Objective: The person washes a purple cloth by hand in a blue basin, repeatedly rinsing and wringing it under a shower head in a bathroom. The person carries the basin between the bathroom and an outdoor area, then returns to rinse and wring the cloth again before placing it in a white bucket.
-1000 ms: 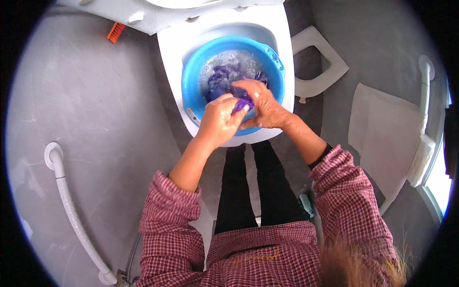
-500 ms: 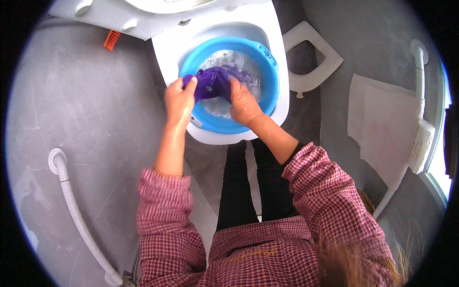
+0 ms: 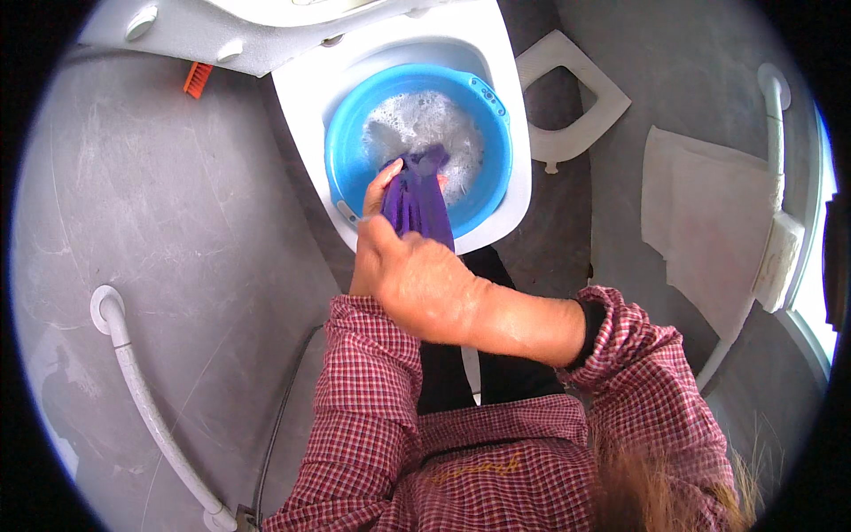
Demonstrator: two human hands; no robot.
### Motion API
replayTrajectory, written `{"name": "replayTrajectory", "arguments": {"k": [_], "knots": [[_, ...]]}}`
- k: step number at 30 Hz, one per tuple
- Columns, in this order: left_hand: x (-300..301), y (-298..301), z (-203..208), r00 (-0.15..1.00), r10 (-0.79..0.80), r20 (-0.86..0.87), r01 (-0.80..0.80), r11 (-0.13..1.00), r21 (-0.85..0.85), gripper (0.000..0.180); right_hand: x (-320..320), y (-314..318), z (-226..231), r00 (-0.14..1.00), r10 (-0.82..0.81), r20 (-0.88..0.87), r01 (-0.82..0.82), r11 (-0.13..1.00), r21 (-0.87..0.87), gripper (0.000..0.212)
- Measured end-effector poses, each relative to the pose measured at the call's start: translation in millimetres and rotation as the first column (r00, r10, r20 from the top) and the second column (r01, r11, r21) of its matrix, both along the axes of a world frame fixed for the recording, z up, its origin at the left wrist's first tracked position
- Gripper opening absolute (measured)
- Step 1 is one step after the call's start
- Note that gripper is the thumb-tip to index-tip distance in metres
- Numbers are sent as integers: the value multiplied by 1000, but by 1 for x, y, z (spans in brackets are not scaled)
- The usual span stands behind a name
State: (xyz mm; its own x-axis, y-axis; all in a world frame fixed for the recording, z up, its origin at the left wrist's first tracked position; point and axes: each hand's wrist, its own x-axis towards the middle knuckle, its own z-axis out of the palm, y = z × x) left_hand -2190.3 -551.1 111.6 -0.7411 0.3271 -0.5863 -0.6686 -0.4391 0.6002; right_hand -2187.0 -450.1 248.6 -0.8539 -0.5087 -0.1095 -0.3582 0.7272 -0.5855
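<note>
A wet purple cloth [image 3: 417, 206] is stretched between my two hands over the near side of a round blue basin [image 3: 339, 146]. My left hand [image 3: 377, 195] is closed around the cloth, thumb on its left side and fingertips showing at its right. Closer to my body, my right hand [image 3: 412, 279] is bent in front of the left wrist, closed at the cloth's near end; its fingertips are partly hidden. The cloth's far end hangs over sudsy water [image 3: 424, 111] in the basin.
The basin rests on a white toilet-like fixture [image 3: 306, 133]. An orange brush [image 3: 197, 80] lies at the far left, and a white seat-shaped frame [image 3: 576, 133] stands on the right. White grab bars [image 3: 142, 390] flank both sides; a pale cloth [image 3: 709, 213] hangs at right.
The purple cloth has come up from the water toward me and is now drawn out lengthwise. My right hand has swung left and nearer, across my left wrist.
</note>
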Motion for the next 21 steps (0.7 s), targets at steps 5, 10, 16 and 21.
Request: {"name": "replayTrajectory", "arguments": {"k": [5, 10, 16, 21], "knots": [[-10, -4, -29, 990, 10, 142, -38, 980, 196, 30, -18, 28, 35, 980, 153, 131, -109, 950, -293, 23], [-20, 1, -11, 827, 59, 559, -328, 859, 393, 39, -94, 117, -24, 959, -149, 242, 270, 740, -616, 21], [-26, 6, 23, 904, -56, 424, -287, 656, 698, 78, -86, 98, -182, 499, -251, 829, 824, 433, -365, 26], [-13, 3, 13, 914, -47, 403, -324, 513, 795, 89, -19, 51, -199, 568, 641, 516, 798, -582, -157, 76]]}}
